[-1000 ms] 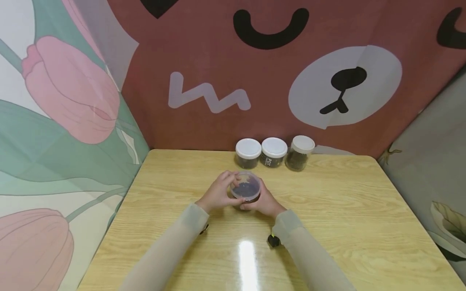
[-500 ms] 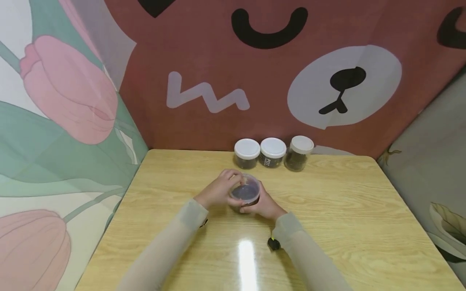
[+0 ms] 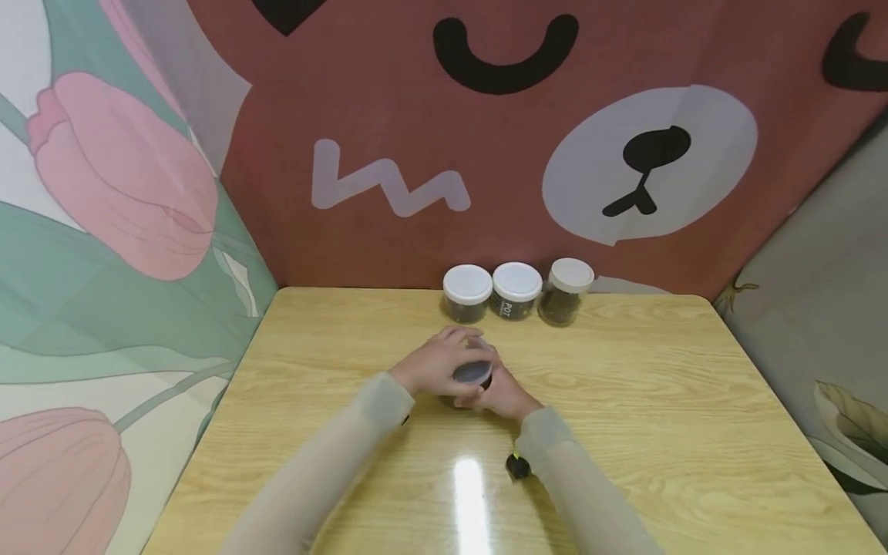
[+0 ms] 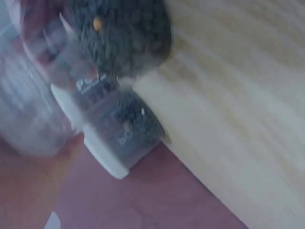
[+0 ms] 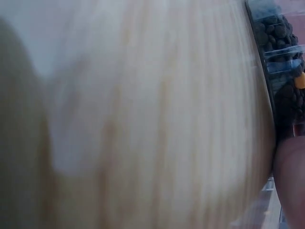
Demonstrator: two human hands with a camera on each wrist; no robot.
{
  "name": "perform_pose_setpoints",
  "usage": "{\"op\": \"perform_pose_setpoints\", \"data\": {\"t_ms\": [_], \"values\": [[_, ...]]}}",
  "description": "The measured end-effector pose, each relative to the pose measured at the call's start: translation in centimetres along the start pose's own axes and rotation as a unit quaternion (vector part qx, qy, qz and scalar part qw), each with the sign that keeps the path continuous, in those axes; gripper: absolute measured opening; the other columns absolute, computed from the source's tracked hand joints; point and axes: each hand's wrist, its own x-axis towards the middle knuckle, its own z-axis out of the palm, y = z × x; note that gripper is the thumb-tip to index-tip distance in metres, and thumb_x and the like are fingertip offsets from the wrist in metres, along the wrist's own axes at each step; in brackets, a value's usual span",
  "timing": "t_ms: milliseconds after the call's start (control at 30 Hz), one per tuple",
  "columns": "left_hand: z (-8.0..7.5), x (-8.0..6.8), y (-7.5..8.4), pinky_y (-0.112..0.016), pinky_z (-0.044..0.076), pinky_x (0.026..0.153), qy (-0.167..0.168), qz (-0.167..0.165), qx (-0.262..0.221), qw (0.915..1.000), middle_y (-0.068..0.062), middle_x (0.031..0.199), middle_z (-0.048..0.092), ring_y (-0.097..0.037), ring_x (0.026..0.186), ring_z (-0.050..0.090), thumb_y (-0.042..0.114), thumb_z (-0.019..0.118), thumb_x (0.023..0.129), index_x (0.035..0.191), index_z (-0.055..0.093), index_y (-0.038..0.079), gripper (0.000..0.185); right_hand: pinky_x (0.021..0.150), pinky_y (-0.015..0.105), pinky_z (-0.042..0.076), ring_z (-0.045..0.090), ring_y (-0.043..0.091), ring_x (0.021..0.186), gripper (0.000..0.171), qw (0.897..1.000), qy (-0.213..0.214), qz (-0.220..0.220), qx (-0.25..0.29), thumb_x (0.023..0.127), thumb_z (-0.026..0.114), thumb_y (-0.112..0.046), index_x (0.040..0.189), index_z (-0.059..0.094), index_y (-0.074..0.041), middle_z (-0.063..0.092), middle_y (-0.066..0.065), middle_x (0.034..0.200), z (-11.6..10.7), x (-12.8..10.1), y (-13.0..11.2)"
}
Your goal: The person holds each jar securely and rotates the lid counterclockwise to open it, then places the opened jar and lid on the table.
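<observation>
Fingers of our left hand (image 3: 438, 364) curl over the lid (image 3: 472, 373); our right hand (image 3: 501, 395) grips the jar (image 3: 463, 393) beneath. We judge we're mid-twist, and next we need a firm turn.

Small clear plastic jar (image 3: 473, 377) of dark pellets, upright on table, twelve o'clock from me, clear lid on.

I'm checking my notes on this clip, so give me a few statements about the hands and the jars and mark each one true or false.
1. Both hands hold one small jar near the table's middle. True.
2. The left hand curls over the jar's top. True.
3. Five lidded jars stand at the back wall. False: three white-lidded jars stand there.
4. The right hand rests flat on the table, away from the jar. False: it grips the jar's side.
5. The held jar has dark contents. True.
</observation>
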Motion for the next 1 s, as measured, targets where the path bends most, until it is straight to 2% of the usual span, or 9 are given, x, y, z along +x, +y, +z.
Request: {"op": "perform_pose_setpoints", "data": {"t_ms": [100, 367, 733, 1000], "values": [[0.6, 0.5, 0.1, -0.052, 0.033, 0.115, 0.015, -0.012, 0.028, 0.9994, -0.003, 0.152, 0.045, -0.025, 0.145, 0.033, 0.056, 0.066, 0.091, 0.141, 0.058, 0.038, 0.054, 0.117, 0.051, 0.030, 0.031, 0.034, 0.145, 0.117, 1.000, 0.006, -0.007, -0.004, 0.074, 0.093, -0.017, 0.162, 0.015, -0.024, 0.013, 0.010, 0.165, -0.2, 0.0, 0.3], [1.5, 0.7, 0.1, -0.052, 0.031, 0.115, 0.041, -0.019, 0.028, 0.9986, -0.004, 0.151, 0.047, -0.024, 0.143, 0.034, 0.057, 0.065, 0.090, 0.140, 0.059, 0.039, 0.053, 0.119, 0.053, 0.026, 0.027, 0.033, 0.148, 0.121, 1.000, 0.021, 0.002, -0.015, 0.071, 0.094, -0.019, 0.162, 0.015, -0.026, 0.018, 0.007, 0.166, -0.3, -0.2, 0.5], [1.6, -0.1, 0.3, -0.051, 0.030, 0.116, 0.054, -0.034, 0.030, 0.9975, -0.004, 0.150, 0.048, -0.025, 0.140, 0.036, 0.055, 0.064, 0.093, 0.138, 0.061, 0.039, 0.048, 0.118, 0.053, 0.028, 0.029, 0.037, 0.146, 0.120, 0.999, 0.013, -0.027, -0.012, 0.073, 0.093, -0.014, 0.162, 0.013, -0.022, 0.016, 0.016, 0.164, 0.3, 0.1, 0.7], [1.8, -0.1, 0.6, -0.051, 0.028, 0.118, 0.071, -0.040, 0.033, 0.9961, -0.005, 0.148, 0.051, -0.027, 0.140, 0.038, 0.052, 0.063, 0.093, 0.138, 0.061, 0.037, 0.047, 0.118, 0.053, 0.029, 0.029, 0.037, 0.147, 0.120, 0.999, 0.022, -0.022, -0.029, 0.070, 0.094, -0.014, 0.161, 0.017, -0.019, 0.020, 0.015, 0.165, 0.3, 0.0, 0.3]]}}
